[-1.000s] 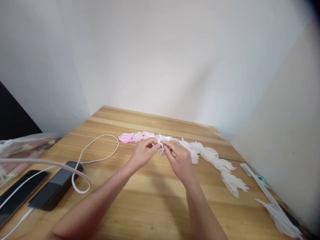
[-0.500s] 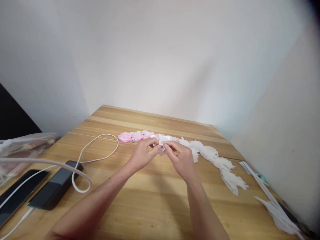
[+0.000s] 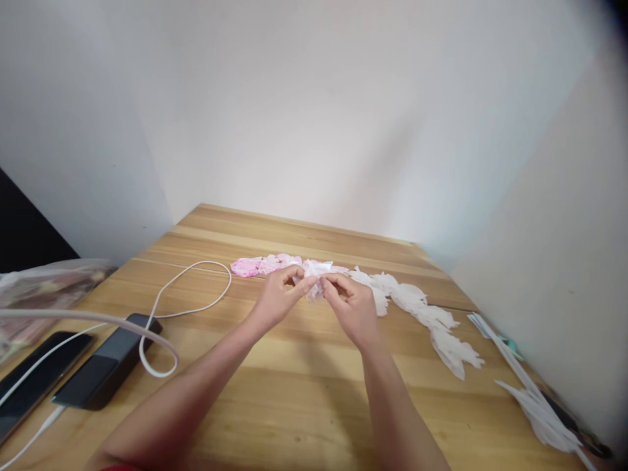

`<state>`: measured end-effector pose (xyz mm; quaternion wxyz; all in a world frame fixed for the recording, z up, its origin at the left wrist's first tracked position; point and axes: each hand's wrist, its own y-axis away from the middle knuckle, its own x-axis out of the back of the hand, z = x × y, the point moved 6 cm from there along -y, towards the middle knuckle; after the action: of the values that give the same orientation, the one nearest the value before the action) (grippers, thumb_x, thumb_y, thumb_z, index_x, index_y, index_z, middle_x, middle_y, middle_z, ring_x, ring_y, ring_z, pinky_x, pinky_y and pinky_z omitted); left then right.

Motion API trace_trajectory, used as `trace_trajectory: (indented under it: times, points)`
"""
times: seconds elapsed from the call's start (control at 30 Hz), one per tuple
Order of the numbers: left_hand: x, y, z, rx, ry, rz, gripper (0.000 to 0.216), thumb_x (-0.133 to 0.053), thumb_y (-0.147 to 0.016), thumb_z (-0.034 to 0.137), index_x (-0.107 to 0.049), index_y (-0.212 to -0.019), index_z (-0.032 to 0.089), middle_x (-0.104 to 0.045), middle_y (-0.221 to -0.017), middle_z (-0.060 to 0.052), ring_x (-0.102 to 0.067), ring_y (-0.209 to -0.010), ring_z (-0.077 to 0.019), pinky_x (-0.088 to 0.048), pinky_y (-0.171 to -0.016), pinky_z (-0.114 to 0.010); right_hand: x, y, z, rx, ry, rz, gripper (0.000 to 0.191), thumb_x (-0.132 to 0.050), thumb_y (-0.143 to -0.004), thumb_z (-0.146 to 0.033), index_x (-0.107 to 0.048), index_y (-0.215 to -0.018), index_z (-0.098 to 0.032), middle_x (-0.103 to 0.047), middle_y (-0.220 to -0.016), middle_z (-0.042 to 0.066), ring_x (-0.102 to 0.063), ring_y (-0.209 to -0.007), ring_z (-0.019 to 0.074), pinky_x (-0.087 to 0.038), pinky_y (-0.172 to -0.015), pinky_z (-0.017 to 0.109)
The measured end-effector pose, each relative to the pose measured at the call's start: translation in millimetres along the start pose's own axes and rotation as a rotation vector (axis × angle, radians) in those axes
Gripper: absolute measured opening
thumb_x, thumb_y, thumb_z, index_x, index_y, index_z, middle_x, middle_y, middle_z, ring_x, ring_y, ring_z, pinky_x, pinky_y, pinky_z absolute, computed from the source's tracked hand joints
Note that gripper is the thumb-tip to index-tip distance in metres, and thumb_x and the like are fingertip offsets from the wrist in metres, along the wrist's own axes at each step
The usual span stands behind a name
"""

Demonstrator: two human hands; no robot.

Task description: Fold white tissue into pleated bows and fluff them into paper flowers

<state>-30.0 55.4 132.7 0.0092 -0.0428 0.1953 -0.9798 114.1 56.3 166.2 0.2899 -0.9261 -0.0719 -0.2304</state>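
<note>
Between my two hands, above the wooden table (image 3: 275,386), is a crumpled white piece of tissue-like material (image 3: 318,268). My left hand (image 3: 280,294) pinches its left side between thumb and fingers. On the other side, the fingertips of my right hand (image 3: 349,304) are closed on its edge. Behind the hands lie ruffled pink pieces (image 3: 267,264), paler toward the right. A row of loose white ruffled pieces (image 3: 417,302) runs from behind my right hand toward the right side of the table. My fingers partly hide the held piece.
At the left are a black power bank (image 3: 105,366), a black phone (image 3: 44,373), a looping white cable (image 3: 164,288) and a clear plastic bag (image 3: 44,294). Thin white strips (image 3: 510,356) and a white bundle (image 3: 540,415) lie along the right edge. A wall (image 3: 314,131) stands behind the table.
My fingers have shifted slightly on the white tissue-like piece, which now looks more spread out between them. The view has moved a little; the pieces on the table lie as before.
</note>
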Motion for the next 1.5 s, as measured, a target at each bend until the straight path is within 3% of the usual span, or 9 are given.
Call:
trace_trajectory:
  times: [0.13,0.37,0.57,0.7,0.77,0.97,1.07,1.27,1.5]
  points:
    - [1.8,-1.2,-2.4,-0.01,-0.045,0.05,0.03,-0.057,-0.083,0.037,-0.052,-0.062,0.016,-0.05,-0.06,0.003,-0.044,-0.059,-0.0103,-0.034,-0.059,-0.023,-2.3,-1.2,6.7,-0.051,-0.071,-0.02,0.017,-0.056,-0.084,-0.03,-0.07,-0.081,-0.02,-0.069,-0.075,0.001,-0.063,-0.068,0.0149,-0.051,-0.066,0.026]
    - [6.7,-3.5,-4.6,0.045,0.089,0.072,0.033,-0.055,-0.083,0.037,-0.051,-0.06,0.015,-0.05,-0.058,0.003,-0.044,-0.058,-0.0101,-0.035,-0.058,-0.022,-3.8,-8.3,26.0,-0.172,-0.303,-0.018,0.022,-0.058,-0.083,-0.038,-0.066,-0.076,-0.019,-0.065,-0.07,0.001,-0.061,-0.063,0.0145,-0.052,-0.061,0.026]
    - [-3.0,6.5,15.9,-0.208,-0.265,0.048,0.03,-0.049,-0.089,0.03,-0.057,-0.064,0.015,-0.057,-0.061,0.001,-0.05,-0.061,-0.0113,-0.036,-0.062,-0.023,0.1,-1.1,6.9,-0.043,-0.016,0.036,0.02,-0.059,-0.084,-0.036,-0.066,-0.095,-0.021,-0.069,-0.088,0.002,-0.062,-0.074,0.0146,-0.05,-0.067,0.025]
    - [-10.0,12.2,21.2,-0.316,-0.427,0.041,0.032,-0.049,-0.089,0.029,-0.055,-0.06,0.016,-0.053,-0.058,0.001,-0.048,-0.059,-0.0116,-0.034,-0.062,-0.025,2.2,-0.2,8.4,-0.048,0.005,0.118,0.015,-0.058,-0.083,-0.032,-0.065,-0.078,-0.02,-0.064,-0.071,-0.001,-0.057,-0.063,0.0125,-0.045,-0.061,0.024]
    - [-10.0,10.6,16.2,-0.277,-0.365,0.023,0.031,-0.05,-0.088,0.029,-0.055,-0.061,0.016,-0.053,-0.059,0.001,-0.048,-0.059,-0.0118,-0.034,-0.063,-0.025,3.1,-2.4,17.7,-0.11,-0.086,0.148,0.02,-0.057,-0.083,-0.034,-0.063,-0.071,-0.019,-0.058,-0.062,-0.002,-0.052,-0.057,0.0116,-0.042,-0.055,0.023]
    - [-2.6,-0.2,-18.5,0.062,0.217,0.065,0.032,-0.055,-0.084,0.037,-0.05,-0.06,0.016,-0.051,-0.061,0.001,-0.046,-0.061,-0.0118,-0.037,-0.062,-0.023,1.0,-9.0,39.8,-0.215,-0.333,0.157,0.031,-0.059,-0.08,-0.046,-0.062,-0.066,-0.018,-0.054,-0.058,-0.002,-0.047,-0.055,0.0108,-0.037,-0.051,0.022]
    - [-1.4,-1.2,-20.5,0.067,0.2,0.082,0.034,-0.05,-0.086,0.041,-0.053,-0.063,0.016,-0.053,-0.066,0.0,-0.048,-0.067,-0.0134,-0.038,-0.066,-0.024,1.7,-8.7,37.0,-0.191,-0.301,0.169,0.031,-0.059,-0.082,-0.044,-0.062,-0.065,-0.018,-0.054,-0.058,-0.003,-0.046,-0.055,0.011,-0.036,-0.052,0.023]
    - [-5.5,0.9,-13.6,-0.004,-0.181,0.038,0.04,-0.058,-0.08,0.046,-0.047,-0.055,0.016,-0.041,-0.055,0.003,-0.035,-0.056,-0.0103,-0.027,-0.054,-0.024,-0.7,-4.8,19.3,-0.08,-0.115,0.134,0.026,-0.057,-0.085,-0.037,-0.062,-0.067,-0.019,-0.056,-0.06,-0.002,-0.049,-0.057,0.0116,-0.038,-0.054,0.024]
    - [-8.3,1.2,-26.3,0.217,0.252,0.057,0.037,-0.065,-0.074,0.049,-0.06,-0.066,0.014,-0.056,-0.064,0.0,-0.046,-0.059,-0.0108,-0.037,-0.059,-0.024,-3.0,-6.1,38.5,-0.223,-0.444,0.109,0.033,-0.057,-0.085,-0.048,-0.062,-0.07,-0.019,-0.055,-0.06,-0.003,-0.054,-0.055,0.0123,-0.046,-0.052,0.024]
